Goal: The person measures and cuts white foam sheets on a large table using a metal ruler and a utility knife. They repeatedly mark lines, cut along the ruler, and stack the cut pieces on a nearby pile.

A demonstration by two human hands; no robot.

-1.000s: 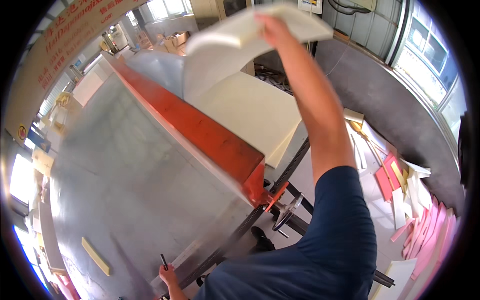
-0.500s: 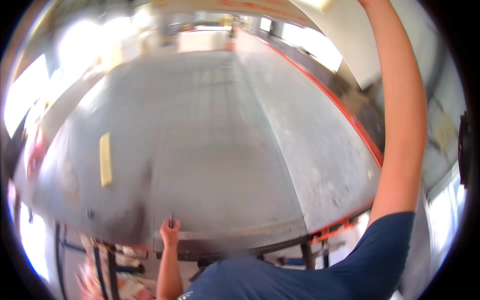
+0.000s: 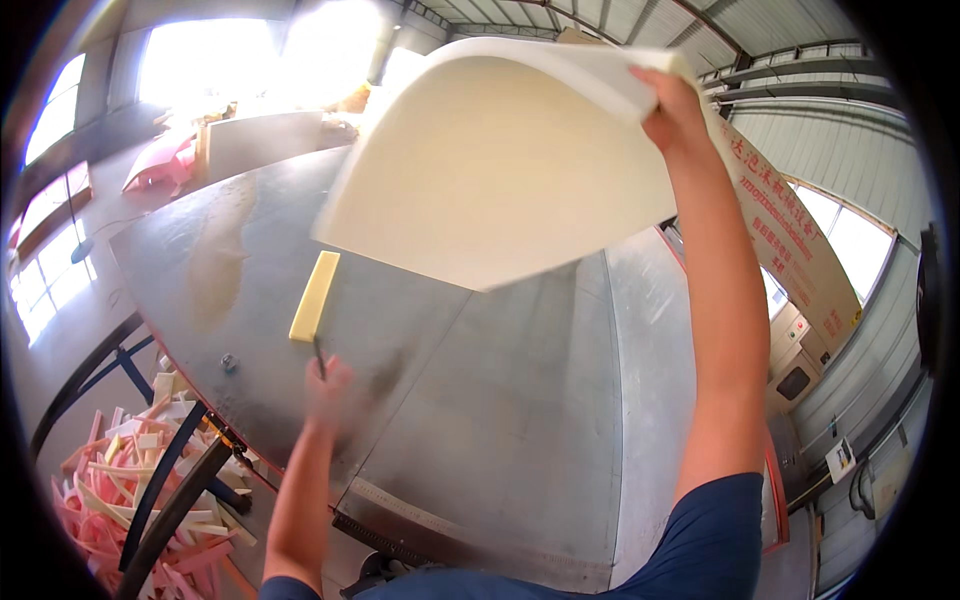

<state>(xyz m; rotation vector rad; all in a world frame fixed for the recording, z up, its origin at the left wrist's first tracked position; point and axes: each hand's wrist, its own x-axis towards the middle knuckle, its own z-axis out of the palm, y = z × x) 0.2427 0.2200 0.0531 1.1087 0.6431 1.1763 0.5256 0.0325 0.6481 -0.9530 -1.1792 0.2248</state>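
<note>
A large cream foam sheet (image 3: 500,180) hangs bent over the far part of the grey metal table (image 3: 520,420). My right hand (image 3: 676,108) is raised high and closed on the sheet's upper right edge, which folds over near the fingers. Above the table's near left part, my left hand (image 3: 326,390) is blurred, its fingers wrapped round a thin dark pen-like tool (image 3: 319,355) that points away from me. Just beyond its tip lies a yellow foam strip (image 3: 316,295), flat on the metal.
A small metal piece (image 3: 229,362) sits near the table's left edge. Pink and cream foam offcuts (image 3: 145,490) are heaped on the floor at the lower left, beside dark curved bars (image 3: 165,480). A printed board (image 3: 790,220) and a control box (image 3: 800,365) stand at the right.
The view has swung to the right and up. My right arm has come inward, bringing the foam sheet over the table. My left hand, still holding the tool, is nearer the yellow strip.
</note>
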